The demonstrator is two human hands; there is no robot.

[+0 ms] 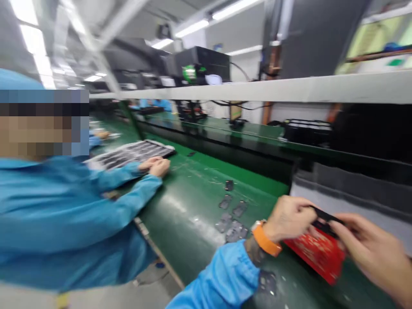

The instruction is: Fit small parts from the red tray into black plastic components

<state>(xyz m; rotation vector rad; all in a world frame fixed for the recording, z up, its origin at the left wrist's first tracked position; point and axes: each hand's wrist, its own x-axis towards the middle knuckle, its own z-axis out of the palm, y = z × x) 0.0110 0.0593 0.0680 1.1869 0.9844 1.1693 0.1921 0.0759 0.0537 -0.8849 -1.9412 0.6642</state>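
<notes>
The dark-green, smooth-topped workbench [180,223] carried several small, dark, flat plates [240,208] in a loose group between its front and back edges. One separate, dark, flat plate [267,282] lay nearer the front edge. One small, black, flat piece [191,153] lay near the back edge. A white-rimmed, rectangular tray with dark contents [99,161] occupied the surface farther left.
</notes>
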